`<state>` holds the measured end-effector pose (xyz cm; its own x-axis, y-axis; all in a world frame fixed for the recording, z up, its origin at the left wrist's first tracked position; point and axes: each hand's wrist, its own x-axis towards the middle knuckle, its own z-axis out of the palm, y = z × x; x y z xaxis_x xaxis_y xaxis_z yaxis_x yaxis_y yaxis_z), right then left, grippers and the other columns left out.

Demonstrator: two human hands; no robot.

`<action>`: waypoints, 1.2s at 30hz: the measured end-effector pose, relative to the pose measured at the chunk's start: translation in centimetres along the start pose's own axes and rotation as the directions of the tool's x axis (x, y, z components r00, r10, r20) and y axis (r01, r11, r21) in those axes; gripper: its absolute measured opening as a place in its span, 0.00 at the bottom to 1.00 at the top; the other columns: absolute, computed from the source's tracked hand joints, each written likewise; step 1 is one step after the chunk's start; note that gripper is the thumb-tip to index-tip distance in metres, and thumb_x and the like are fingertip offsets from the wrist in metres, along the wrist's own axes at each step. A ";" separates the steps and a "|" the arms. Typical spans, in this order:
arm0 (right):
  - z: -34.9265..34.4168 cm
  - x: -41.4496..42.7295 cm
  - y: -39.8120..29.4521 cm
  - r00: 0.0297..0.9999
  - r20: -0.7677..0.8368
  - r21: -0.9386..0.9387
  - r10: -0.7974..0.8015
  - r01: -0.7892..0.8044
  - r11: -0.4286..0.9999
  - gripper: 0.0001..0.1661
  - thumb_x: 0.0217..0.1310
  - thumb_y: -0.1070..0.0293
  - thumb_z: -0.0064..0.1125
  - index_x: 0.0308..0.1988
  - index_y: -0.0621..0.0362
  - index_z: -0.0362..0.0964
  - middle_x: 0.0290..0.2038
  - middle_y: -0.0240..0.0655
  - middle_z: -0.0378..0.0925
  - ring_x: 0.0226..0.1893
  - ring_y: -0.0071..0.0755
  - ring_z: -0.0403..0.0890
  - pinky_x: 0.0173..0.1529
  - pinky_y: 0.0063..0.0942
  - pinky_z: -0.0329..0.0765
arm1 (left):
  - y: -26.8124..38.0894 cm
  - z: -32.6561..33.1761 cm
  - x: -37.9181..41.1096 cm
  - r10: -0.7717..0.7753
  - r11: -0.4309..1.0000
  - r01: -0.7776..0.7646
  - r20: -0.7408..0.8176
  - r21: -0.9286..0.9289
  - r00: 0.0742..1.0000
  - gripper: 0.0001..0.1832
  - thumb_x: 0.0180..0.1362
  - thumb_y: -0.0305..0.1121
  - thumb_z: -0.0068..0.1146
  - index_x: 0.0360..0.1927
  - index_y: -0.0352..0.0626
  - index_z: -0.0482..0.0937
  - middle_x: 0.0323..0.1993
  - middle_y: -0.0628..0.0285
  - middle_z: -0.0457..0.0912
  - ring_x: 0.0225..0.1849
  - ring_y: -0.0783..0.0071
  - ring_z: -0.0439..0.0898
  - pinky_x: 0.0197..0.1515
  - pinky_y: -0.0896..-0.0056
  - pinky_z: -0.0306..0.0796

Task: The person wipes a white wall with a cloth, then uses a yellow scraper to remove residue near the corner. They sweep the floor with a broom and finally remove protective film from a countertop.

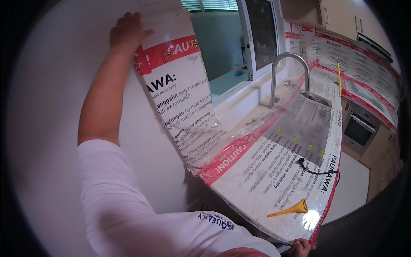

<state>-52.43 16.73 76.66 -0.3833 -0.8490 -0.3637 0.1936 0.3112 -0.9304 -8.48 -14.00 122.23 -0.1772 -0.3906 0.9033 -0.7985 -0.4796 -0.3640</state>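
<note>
Raised at the upper left, my left hand (126, 32) lies spread against the wall and the edge of a printed protective film (183, 90) with a red caution band. The film hangs beside the window and meets more film on the counter (257, 180). At the counter's near corner, at the bottom, my right hand (301, 247) has curled fingers by the film's edge; whether it grips the film cannot be made out. A yellow funnel-shaped plastic piece (289, 208) lies on the covered counter, and a black plug with a cord (302, 164) rests farther along.
A curved steel faucet (275, 77) stands by the partly covered sink (316, 99). Behind it is a sliding window (252, 41). A built-in oven (359, 125) and wall cabinets (340, 16) are at the right. A yellow strip (339, 77) stands near the sink.
</note>
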 end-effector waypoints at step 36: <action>-0.2 0.6 1.6 0.998 -0.029 -0.052 -0.058 0.057 0.997 0.07 0.50 0.70 0.49 0.31 0.60 0.69 0.17 0.33 0.67 0.13 0.23 0.65 0.16 0.20 0.63 | 2.3 3.0 -8.0 -0.013 0.822 0.132 0.213 -0.554 0.977 0.14 0.47 0.39 0.47 0.33 0.42 0.75 0.32 0.56 0.76 0.36 0.60 0.75 0.36 0.61 0.69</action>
<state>-52.50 16.77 74.91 -0.4203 -0.8528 -0.3101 0.1240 0.2846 -0.9506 -7.20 -14.35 113.45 -0.0400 -0.5424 0.8391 -0.9985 -0.0105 -0.0543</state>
